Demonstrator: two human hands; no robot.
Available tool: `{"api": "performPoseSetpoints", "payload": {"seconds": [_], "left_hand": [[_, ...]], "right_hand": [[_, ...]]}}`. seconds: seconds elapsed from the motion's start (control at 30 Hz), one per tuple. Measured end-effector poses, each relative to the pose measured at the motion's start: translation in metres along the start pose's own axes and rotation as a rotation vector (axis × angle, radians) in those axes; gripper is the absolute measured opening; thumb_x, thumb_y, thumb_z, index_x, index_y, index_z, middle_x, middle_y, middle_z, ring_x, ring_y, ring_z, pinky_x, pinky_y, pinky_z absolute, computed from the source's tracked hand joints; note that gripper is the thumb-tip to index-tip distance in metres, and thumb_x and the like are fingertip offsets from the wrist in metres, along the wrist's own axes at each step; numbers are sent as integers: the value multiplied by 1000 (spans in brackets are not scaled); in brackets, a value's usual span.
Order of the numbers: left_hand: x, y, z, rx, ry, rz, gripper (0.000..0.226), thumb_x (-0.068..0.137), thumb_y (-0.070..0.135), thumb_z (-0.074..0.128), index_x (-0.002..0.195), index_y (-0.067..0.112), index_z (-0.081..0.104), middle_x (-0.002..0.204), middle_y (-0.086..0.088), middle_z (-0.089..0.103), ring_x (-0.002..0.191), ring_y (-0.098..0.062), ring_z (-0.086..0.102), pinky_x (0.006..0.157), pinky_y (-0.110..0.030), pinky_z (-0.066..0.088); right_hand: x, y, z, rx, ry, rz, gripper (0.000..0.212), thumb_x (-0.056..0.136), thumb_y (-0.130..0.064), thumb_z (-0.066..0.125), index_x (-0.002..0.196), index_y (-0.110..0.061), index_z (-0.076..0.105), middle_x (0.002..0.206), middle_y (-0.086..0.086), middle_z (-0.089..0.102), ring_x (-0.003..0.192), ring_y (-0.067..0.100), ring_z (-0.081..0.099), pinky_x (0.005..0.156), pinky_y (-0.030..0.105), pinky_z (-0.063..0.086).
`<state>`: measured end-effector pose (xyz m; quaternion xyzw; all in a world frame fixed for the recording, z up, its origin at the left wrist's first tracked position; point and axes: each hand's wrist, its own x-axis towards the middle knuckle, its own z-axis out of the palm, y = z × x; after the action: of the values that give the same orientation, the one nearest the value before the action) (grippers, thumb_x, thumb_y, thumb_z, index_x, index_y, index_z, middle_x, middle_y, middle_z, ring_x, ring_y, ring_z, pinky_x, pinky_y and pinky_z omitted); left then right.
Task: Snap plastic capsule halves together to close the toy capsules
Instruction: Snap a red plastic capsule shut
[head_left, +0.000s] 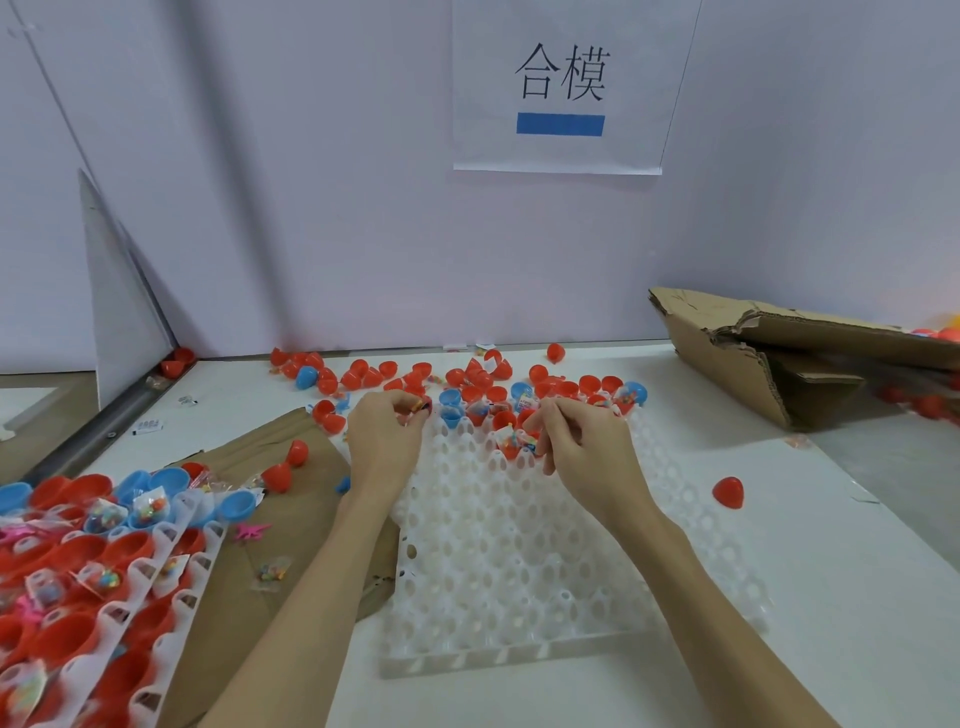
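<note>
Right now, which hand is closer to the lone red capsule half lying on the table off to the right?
Right. The right hand works at the white tray, which lies beside the red capsule half; the left hand is farther, at the tray's opposite edge.

light: bright, even, soft shadows; edges: wide-angle bending; blur: cardboard box (810, 353) at right smeared

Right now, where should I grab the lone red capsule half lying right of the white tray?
Pinch the red plastic capsule half across its rounded dome from above. It lies alone on the white table, clear of the white plastic tray, with open space all round.
</note>
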<state>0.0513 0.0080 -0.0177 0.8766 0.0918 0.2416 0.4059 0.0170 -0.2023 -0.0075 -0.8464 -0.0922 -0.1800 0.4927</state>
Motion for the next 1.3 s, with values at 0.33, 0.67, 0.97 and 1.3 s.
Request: {"api": "performPoseSetpoints", "payload": {"seconds": [0.33,0.67,0.97,1.3], "left_hand": [[-53,39,-11,-373,-165,268,23,96,13,72,99,35,67,102,6,68,90,2,62,80,-9,48],[-69,32,-23,-417,-395,272,17,100,15,66,115,22,70,115,2,67,98,-10,70,90,-19,55],[-70,33,-17,-542,-309,105,14,104,11,59,110,10,72,104,2,76,87,-12,75,80,-17,56],[-72,28,-12,-360,-169,357,22,104,3,55,115,11,74,111,2,69,98,-6,68,84,-17,56]], "right_hand": [[-1,-17,-4,572,-200,327,25,107,-26,47,123,-16,63,105,9,76,91,22,76,80,34,63],[-8,-18,-4,888,-277,409,23,97,-20,65,115,-7,72,110,13,76,100,29,74,77,28,60],[-14,-24,2,958,-192,412,32,93,-13,70,124,-8,64,113,12,75,102,30,74,82,40,63],[-17,-25,8,997,-147,373,31,95,-16,68,126,-14,67,117,14,73,106,33,72,88,44,61]]}}
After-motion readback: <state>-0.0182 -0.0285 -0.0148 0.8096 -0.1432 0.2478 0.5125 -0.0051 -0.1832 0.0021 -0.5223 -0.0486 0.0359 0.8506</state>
